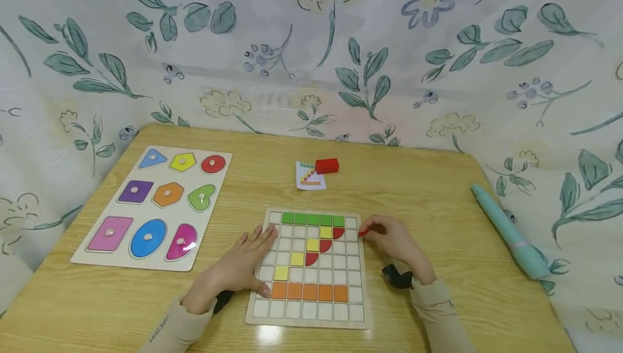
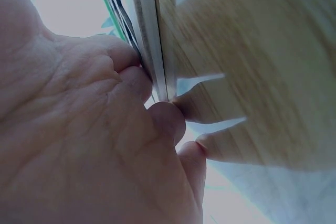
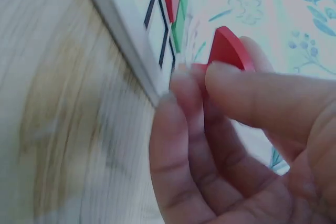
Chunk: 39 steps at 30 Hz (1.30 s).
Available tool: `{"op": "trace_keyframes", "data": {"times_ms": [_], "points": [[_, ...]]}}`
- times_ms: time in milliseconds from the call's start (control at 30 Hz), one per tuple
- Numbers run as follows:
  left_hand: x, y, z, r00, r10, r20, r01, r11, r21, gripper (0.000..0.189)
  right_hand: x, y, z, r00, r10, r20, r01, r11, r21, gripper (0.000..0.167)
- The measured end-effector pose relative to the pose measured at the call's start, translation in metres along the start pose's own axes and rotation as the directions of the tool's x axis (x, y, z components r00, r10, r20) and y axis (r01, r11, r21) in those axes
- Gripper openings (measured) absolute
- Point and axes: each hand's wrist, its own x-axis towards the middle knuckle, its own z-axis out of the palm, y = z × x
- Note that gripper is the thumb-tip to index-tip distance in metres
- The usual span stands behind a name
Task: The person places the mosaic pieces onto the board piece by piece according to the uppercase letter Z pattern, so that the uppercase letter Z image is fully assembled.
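A white grid board (image 1: 309,310) lies on the table, holding a row of green squares (image 1: 313,219), a diagonal of yellow squares (image 1: 313,245), red quarter-circle pieces (image 1: 325,246) beside three of them, and a row of orange squares (image 1: 310,292). My left hand (image 1: 238,266) rests with spread fingers over the board's left edge; in the left wrist view its fingertips meet the board's side and the tabletop. Just off the right edge, my right hand (image 1: 391,239) pinches a red quarter-circle piece (image 3: 229,51) between thumb and fingers.
Behind the board lies a small pattern card (image 1: 310,179) with a red block (image 1: 327,166) on its corner. A knob puzzle board (image 1: 160,210) of coloured shapes is at the left. A teal, wand-shaped object (image 1: 511,234) lies along the right edge. Floral fabric (image 1: 292,61) hangs behind the table.
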Motion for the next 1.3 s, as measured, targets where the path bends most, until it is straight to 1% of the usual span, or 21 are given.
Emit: {"op": "trace_keyframes", "data": {"times_ms": [67, 200, 300, 467, 533, 600, 733, 800, 900, 1000, 1067, 1133, 1300], "points": [[0.001, 0.000, 0.000, 1.000, 0.002, -0.003, -0.002, 1.000, 0.003, 0.123, 0.001, -0.003, 0.001, 1.000, 0.000, 0.029, 0.000, 1.000, 0.014, 0.011], [0.001, -0.001, 0.000, 1.000, -0.003, -0.007, 0.003, 1.000, 0.007, 0.123, 0.003, -0.009, 0.003, 0.996, 0.012, 0.094, -0.020, 0.996, 0.084, 0.012], [0.001, -0.002, 0.000, 1.000, -0.008, -0.006, 0.009, 1.000, 0.008, 0.124, 0.005, -0.017, 0.008, 0.990, -0.011, 0.141, -0.007, 0.992, 0.127, 0.014], [0.000, -0.002, 0.000, 1.000, -0.008, -0.010, 0.008, 1.000, 0.006, 0.124, 0.011, -0.034, 0.024, 0.970, -0.067, 0.233, 0.022, 0.982, 0.187, 0.013], [0.001, -0.002, 0.001, 1.000, -0.010, -0.008, 0.010, 1.000, 0.005, 0.124, 0.013, -0.039, 0.033, 0.964, -0.063, 0.259, 0.010, 0.980, 0.200, 0.013], [0.000, -0.001, 0.000, 1.000, -0.016, -0.003, 0.016, 1.000, 0.002, 0.124, 0.013, -0.044, 0.041, 0.960, -0.064, 0.271, 0.009, 0.980, 0.200, 0.015], [0.000, 0.001, 0.000, 1.000, -0.025, 0.006, 0.025, 1.000, -0.004, 0.123, 0.013, -0.053, 0.054, 0.960, -0.050, 0.274, -0.004, 0.981, 0.195, 0.019], [0.000, 0.001, 0.000, 1.000, -0.024, 0.007, 0.024, 1.000, -0.005, 0.123, 0.011, -0.058, 0.061, 0.956, -0.051, 0.289, -0.009, 0.979, 0.202, 0.018], [0.000, 0.001, 0.000, 1.000, -0.021, 0.003, 0.021, 1.000, -0.004, 0.123, 0.007, -0.066, 0.072, 0.945, -0.073, 0.320, 0.011, 0.981, 0.192, 0.016], [0.000, 0.001, 0.001, 1.000, -0.020, 0.000, 0.020, 1.000, -0.011, 0.123, 0.001, -0.073, 0.082, 0.927, -0.090, 0.364, 0.021, 0.982, 0.189, 0.013], [0.000, 0.001, 0.001, 1.000, -0.020, 0.004, 0.020, 1.000, -0.018, 0.123, -0.003, -0.078, 0.088, 0.922, -0.086, 0.377, 0.019, 0.984, 0.177, 0.012], [0.000, 0.001, 0.001, 1.000, -0.020, 0.009, 0.020, 1.000, -0.020, 0.123, -0.005, -0.081, 0.091, 0.925, -0.077, 0.371, 0.018, 0.987, 0.161, 0.012], [0.000, 0.002, 0.000, 1.000, -0.019, 0.010, 0.019, 1.000, -0.012, 0.122, -0.008, -0.084, 0.098, 0.952, -0.056, 0.302, 0.017, 0.992, 0.128, 0.012]]}}
